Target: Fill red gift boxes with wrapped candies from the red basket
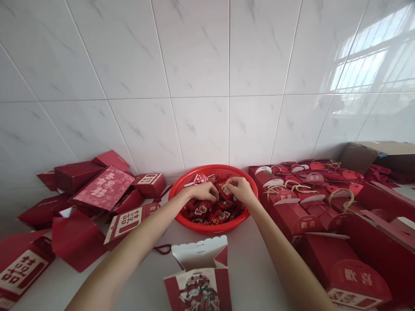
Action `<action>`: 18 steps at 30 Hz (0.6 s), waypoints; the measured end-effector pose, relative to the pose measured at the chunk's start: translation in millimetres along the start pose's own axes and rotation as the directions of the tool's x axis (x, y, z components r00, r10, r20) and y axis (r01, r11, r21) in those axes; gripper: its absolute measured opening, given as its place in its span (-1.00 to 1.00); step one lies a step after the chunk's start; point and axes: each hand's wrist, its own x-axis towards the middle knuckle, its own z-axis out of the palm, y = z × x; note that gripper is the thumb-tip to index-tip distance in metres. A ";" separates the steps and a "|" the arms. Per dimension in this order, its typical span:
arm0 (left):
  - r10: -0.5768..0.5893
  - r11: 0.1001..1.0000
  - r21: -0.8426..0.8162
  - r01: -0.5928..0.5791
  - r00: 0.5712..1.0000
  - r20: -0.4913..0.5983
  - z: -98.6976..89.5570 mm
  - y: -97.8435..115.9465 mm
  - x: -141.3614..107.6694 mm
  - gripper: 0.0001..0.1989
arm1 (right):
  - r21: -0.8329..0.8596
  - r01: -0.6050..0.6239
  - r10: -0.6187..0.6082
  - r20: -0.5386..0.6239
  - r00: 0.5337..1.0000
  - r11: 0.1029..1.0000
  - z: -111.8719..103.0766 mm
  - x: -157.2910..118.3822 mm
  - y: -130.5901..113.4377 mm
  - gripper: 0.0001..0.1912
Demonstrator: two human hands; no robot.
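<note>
A round red plastic basket (214, 228) holds a heap of wrapped sweets (199, 210), mostly red. My left hand (205, 191) reaches over its left part with the fingers curled down among the sweets; what they hold, if anything, is hidden. My right hand (240, 189) is over the right part, its thumb and fingers pinched on a small red-and-gold wrapped sweet (226, 188). In front of the basket stands a red and white paper box (198, 283) with its top open and a printed picture on its front.
Red gift boxes (97, 188) are piled loosely at the left. On the right, closed red boxes with rope handles (292, 214) stand in rows beside a large red container (372, 233). A cardboard box (382, 151) is at the back right. The tiled wall (201, 129) rises behind the basket.
</note>
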 end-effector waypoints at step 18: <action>0.146 0.877 -0.418 -0.235 0.961 -0.233 -4.1 -5.4 -1.8 -0.82 | 0.092 0.012 -0.023 0.119 0.993 0.996 -1.4 -0.8 1.6 -0.83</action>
